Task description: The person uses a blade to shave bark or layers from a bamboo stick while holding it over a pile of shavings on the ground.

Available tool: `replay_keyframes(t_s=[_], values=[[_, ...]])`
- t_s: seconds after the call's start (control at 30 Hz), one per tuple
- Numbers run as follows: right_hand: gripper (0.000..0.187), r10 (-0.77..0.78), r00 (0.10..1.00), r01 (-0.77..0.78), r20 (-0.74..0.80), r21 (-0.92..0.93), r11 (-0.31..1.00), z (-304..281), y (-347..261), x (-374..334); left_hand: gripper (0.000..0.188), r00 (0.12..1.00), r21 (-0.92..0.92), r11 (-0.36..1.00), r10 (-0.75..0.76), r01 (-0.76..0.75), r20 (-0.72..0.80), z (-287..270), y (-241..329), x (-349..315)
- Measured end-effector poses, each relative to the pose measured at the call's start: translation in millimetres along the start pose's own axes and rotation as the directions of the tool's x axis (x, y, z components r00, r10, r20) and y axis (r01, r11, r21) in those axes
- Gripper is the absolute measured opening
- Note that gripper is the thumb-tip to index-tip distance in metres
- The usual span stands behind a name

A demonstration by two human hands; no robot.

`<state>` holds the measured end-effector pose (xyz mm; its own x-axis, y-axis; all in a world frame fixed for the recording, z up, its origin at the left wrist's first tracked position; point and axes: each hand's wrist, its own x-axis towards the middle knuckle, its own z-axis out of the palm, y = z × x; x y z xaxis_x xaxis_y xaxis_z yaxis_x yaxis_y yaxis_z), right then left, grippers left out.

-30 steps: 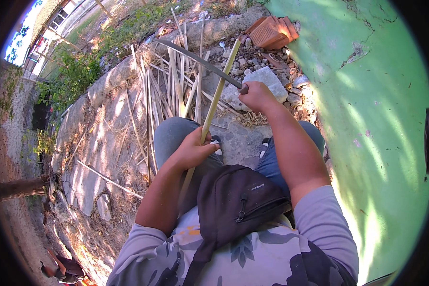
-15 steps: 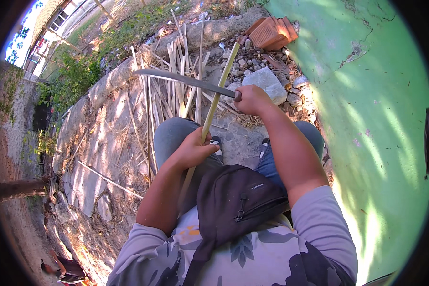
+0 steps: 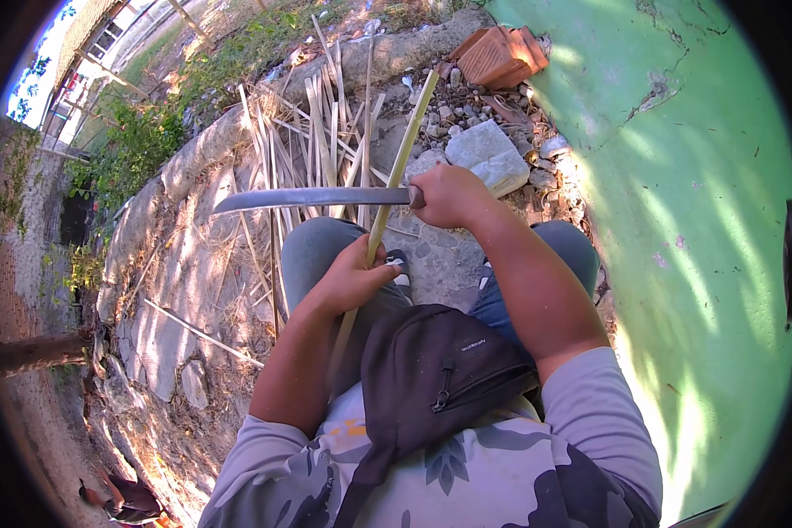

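My left hand (image 3: pixel 354 273) is closed around a long pale-green strip that looks like split bamboo (image 3: pixel 406 141). The strip slants up and away from my lap, and its lower end passes beside my left forearm. In my right hand (image 3: pixel 451 195) is the handle of a machete (image 3: pixel 312 198), mostly covered by my fingers. The long grey blade points left and lies across the strip, a short way above my left hand. Whether its edge bites into the strip I cannot tell.
Beyond my knees lies a heap of pale split strips (image 3: pixel 330 145). A whitish stone block (image 3: pixel 488 157) and stacked orange clay tiles (image 3: pixel 499 57) sit farther right, among gravel. A green wall-like surface (image 3: pixel 677 220) fills the right side. One loose strip (image 3: pixel 204 333) lies at left.
My right hand has drawn the machete toward me and a little left, so the blade crosses the strip lower down. My left hand has hardly moved.
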<state>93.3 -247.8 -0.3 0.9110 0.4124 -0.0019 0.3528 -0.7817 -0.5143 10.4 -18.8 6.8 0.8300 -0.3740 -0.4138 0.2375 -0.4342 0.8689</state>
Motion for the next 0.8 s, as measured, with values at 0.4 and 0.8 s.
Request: replay_keyframes(t_s=[0.4,0.8], values=[[0.03,0.444,0.896,-0.415,-0.015,0.332,0.847,2,54,10,0.035,0.999,0.042,0.999,0.022,-0.024,0.037,2,-1,3],[0.02,0.129,0.992,-0.129,0.007,-0.035,0.991,-4,8,3,0.034,1.0,0.046,0.999,0.013,-0.013,-0.001,1,-5,3]])
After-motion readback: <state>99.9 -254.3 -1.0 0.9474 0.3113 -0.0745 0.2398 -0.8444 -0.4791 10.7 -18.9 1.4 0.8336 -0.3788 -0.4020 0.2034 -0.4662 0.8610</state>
